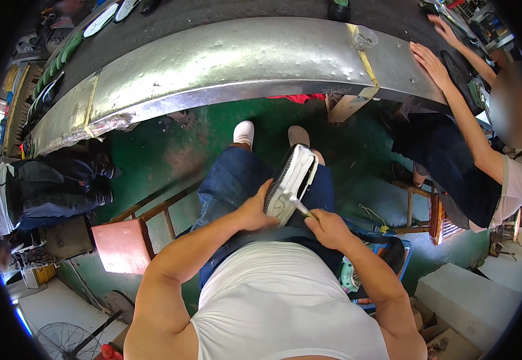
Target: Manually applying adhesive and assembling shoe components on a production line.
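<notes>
In my lap stands a black-and-white shoe [294, 174], tilted with its toe end away from me. My left hand [256, 208] is wrapped round its near left side and grips it. Closed round the handle of a hammer [297, 204], my right hand [328, 228] is just right of the shoe's near end. The hammer's metal head lies over the shoe's near part; whether it touches cannot be made out.
Ahead runs a long metal-edged bench [225, 60] with shoe parts and a small clear cup [365, 38]. A co-worker sits at the right, a hand on the bench; another person is at the left. A pink-topped stool [122, 246] stands left of me.
</notes>
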Demonstrator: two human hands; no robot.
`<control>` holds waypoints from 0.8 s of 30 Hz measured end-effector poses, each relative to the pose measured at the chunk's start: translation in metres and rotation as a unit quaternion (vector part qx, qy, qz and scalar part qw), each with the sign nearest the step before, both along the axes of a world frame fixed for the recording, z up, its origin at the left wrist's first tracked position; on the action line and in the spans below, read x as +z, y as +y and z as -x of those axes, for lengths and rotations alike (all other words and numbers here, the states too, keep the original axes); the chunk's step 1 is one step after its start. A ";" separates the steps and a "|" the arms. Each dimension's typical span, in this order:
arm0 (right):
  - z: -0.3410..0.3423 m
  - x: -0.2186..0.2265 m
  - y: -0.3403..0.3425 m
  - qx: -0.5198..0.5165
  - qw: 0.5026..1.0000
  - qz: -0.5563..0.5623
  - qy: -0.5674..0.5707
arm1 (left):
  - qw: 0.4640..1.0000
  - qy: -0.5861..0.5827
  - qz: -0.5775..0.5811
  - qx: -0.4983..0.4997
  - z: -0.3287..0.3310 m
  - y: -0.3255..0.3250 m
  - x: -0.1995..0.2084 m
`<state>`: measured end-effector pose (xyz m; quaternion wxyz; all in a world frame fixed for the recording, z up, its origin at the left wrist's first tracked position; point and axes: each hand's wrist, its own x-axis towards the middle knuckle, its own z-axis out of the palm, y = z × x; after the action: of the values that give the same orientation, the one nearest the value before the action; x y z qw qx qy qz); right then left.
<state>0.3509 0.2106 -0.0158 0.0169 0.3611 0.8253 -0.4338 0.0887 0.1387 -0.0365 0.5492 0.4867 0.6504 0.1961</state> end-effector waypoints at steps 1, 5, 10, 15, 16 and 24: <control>-0.010 -0.006 -0.007 -0.002 1.000 0.001 -0.001 | 1.000 -0.001 0.001 -0.002 0.004 0.010 0.026; -0.038 -0.034 -0.027 -0.220 0.951 0.161 0.146 | 0.958 0.162 -0.196 -0.130 0.039 0.036 0.080; -0.040 -0.051 -0.037 -0.355 0.864 0.253 0.251 | 0.963 0.095 -0.246 -0.049 0.033 0.083 0.173; -0.038 -0.049 -0.035 -0.383 0.861 0.228 0.245 | 0.966 -0.109 -0.223 0.068 0.004 0.119 0.134; -0.039 -0.050 -0.033 -0.384 0.860 0.228 0.246 | 0.977 -0.035 -0.191 0.090 0.001 0.127 0.108; -0.028 0.020 -0.004 -0.183 0.979 0.077 0.045 | 0.996 -0.058 -0.062 -0.038 0.013 0.046 -0.020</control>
<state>0.3790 0.2070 0.0040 -0.0721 0.4838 0.7093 -0.5077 0.0757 0.1850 -0.0570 0.5619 0.5316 0.5854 0.2429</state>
